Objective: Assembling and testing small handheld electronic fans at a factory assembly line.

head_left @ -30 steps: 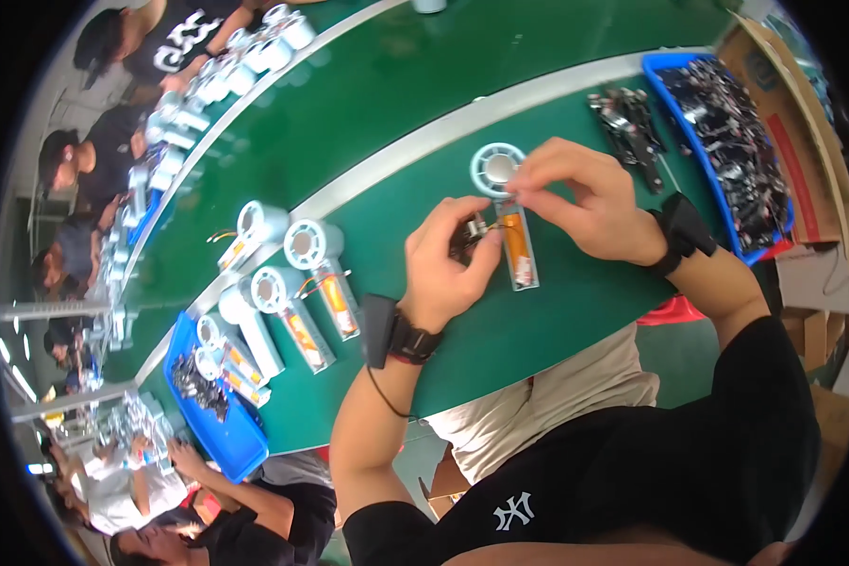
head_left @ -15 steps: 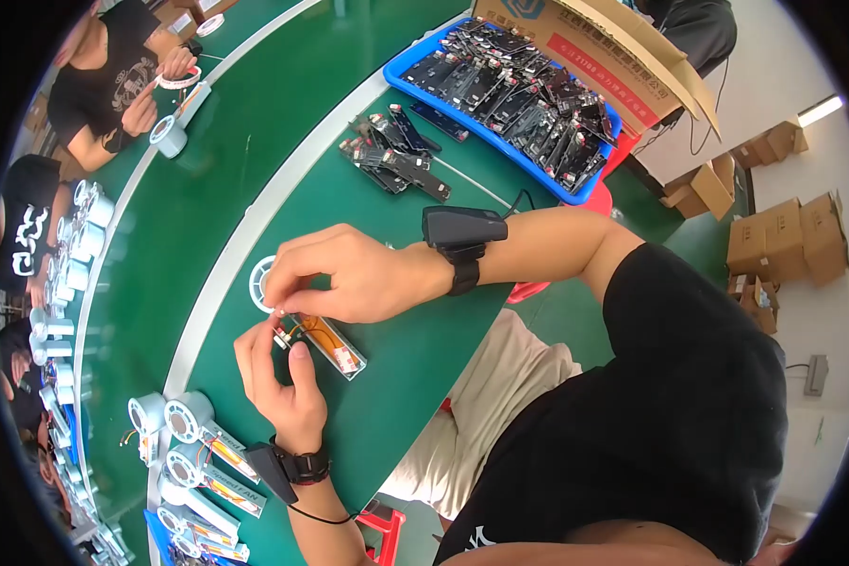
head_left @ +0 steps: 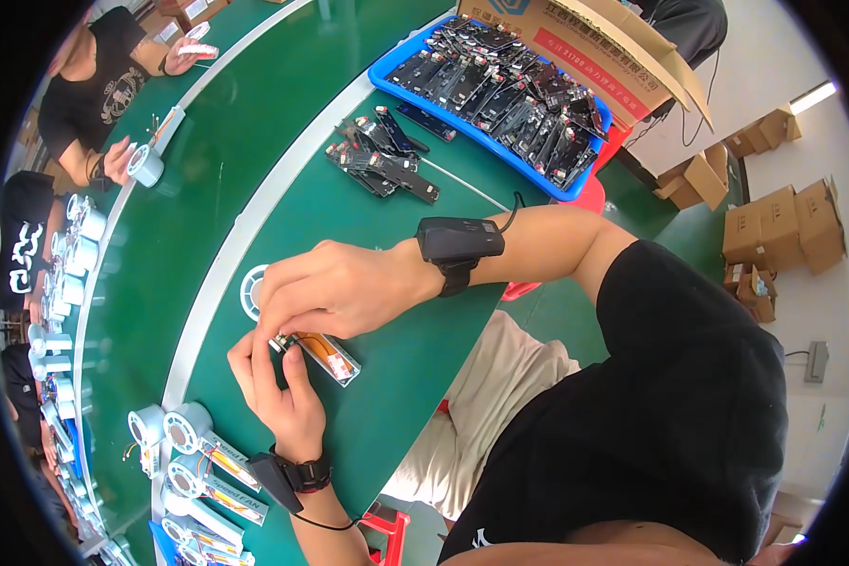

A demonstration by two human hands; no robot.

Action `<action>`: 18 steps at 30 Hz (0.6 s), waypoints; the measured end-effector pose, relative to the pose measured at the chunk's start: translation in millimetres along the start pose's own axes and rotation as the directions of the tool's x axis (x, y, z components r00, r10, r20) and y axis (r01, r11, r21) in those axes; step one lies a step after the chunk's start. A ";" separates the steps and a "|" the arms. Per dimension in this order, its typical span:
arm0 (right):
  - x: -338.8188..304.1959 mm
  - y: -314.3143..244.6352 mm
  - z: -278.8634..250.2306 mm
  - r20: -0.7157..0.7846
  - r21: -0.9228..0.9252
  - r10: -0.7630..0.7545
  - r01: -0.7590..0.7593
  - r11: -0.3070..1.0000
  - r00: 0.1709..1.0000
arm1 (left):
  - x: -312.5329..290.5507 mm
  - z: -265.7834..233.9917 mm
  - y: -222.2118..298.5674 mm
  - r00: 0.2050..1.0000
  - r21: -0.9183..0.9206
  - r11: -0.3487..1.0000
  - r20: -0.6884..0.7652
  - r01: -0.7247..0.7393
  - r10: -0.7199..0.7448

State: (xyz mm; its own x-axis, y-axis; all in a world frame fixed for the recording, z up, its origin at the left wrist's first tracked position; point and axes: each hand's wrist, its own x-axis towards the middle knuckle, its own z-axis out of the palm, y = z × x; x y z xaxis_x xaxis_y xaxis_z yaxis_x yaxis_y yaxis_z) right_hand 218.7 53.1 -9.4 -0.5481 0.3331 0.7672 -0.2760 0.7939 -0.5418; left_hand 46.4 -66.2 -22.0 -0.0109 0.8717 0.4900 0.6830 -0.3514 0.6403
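A handheld fan body lies on the green table under my hands. Its round white head (head_left: 251, 291) shows beside my right fingers, and its open handle (head_left: 332, 362) holds an orange-wrapped part and thin wires. Between the thumb and fingers of my left hand (head_left: 281, 394) is a small circuit board (head_left: 281, 341) with a white connector. My right hand (head_left: 335, 291) reaches over the fan, its fingertips closed together right at the board's connector. What those fingertips pinch is hidden behind the hand. Each wrist wears a strapped black device.
A blue tray (head_left: 373, 79) full of black circuit boards stands at the far right beside a cardboard box (head_left: 623, 71). A loose pile of boards (head_left: 383, 162) lies nearer. Several fan bodies (head_left: 219, 491) stand at the lower left. Across the table, a person (head_left: 94, 85) handles another fan.
My right hand has shifted slightly down over the board, covering more of it. The view has moved a little. The person across has lowered one hand to a fan on the table.
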 end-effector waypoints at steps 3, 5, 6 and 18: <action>-0.4 0.5 -0.3 0.002 -0.006 -0.007 0.007 1.000 1.000 | -0.3 0.6 -1.5 1.000 0.014 1.000 -0.003 -0.010 0.010; -0.9 0.1 -0.1 0.003 -0.009 -0.010 0.010 1.000 1.000 | -0.9 1.0 -2.4 1.000 0.019 1.000 -0.005 -0.015 0.015; -1.0 -0.5 -0.1 0.005 -0.039 -0.031 0.032 0.999 0.999 | -1.2 1.0 -2.6 1.000 0.035 0.999 -0.009 -0.016 0.017; -2.3 -14.3 8.4 -0.078 -0.021 0.031 -0.033 0.999 0.996 | 1.9 4.3 6.8 0.978 0.439 0.889 -0.087 -0.132 0.188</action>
State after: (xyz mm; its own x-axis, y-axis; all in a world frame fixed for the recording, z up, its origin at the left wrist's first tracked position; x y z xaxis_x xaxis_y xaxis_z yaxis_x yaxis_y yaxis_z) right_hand 217.3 36.8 -6.3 -0.4932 0.3964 0.7743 -0.2411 0.7930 -0.5595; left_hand 54.1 -65.4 -19.3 0.0547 0.7570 0.6511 0.9292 -0.2773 0.2443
